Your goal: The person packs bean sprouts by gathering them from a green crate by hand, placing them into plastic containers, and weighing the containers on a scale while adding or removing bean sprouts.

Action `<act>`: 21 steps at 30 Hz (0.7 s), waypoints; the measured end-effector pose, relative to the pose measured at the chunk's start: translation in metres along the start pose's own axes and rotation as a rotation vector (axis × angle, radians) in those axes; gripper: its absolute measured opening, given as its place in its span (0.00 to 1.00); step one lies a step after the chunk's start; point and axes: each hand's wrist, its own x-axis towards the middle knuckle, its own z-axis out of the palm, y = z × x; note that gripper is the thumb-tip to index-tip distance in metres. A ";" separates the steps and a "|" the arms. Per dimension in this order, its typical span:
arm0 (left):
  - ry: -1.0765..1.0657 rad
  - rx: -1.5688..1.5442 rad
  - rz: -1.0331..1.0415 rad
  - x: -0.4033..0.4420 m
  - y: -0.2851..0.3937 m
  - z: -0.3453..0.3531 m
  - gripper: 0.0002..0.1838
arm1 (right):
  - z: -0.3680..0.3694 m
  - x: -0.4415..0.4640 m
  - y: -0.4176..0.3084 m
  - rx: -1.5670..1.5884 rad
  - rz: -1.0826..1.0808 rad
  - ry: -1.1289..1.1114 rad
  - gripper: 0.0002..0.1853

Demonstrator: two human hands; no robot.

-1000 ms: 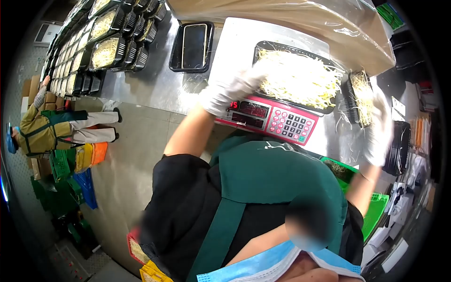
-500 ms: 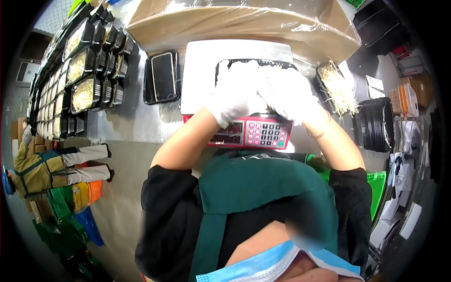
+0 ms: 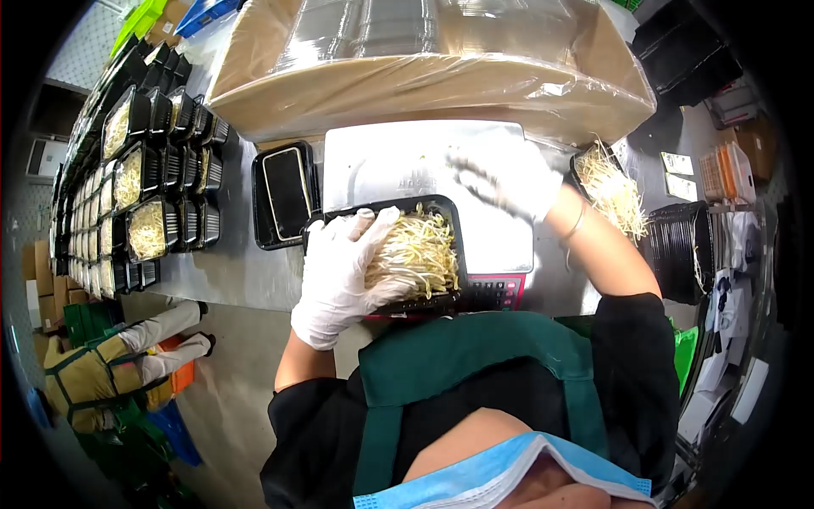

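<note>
My left hand (image 3: 333, 276), in a white glove, grips the left side of a black tray of bean sprouts (image 3: 415, 254), its fingers lying over the sprouts. The tray is tilted and covers the front left part of the scale, hiding the display and part of the keypad (image 3: 494, 293). Over the right part of the bare scale plate (image 3: 381, 161) is my gloved right hand (image 3: 509, 180); its fingers are smeared by motion, so whether they hold anything is unclear. A smaller black tray heaped with sprouts (image 3: 610, 193) stands right of the scale.
Stacked packs of sprouts (image 3: 146, 229) fill the left. An empty black tray (image 3: 287, 195) lies beside the scale. A plastic-lined carton (image 3: 432, 89) stands behind it, and stacked black trays (image 3: 678, 253) at the right. A co-worker (image 3: 93, 373) is at the far left.
The sprout tray has come off the middle of the scale, left and toward me, with my left hand on it. My right hand has parted from it. The view has shifted, showing more of the carton.
</note>
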 end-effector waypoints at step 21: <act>0.135 -0.212 0.028 0.014 0.014 -0.002 0.60 | -0.084 0.036 0.196 0.644 0.776 0.556 0.17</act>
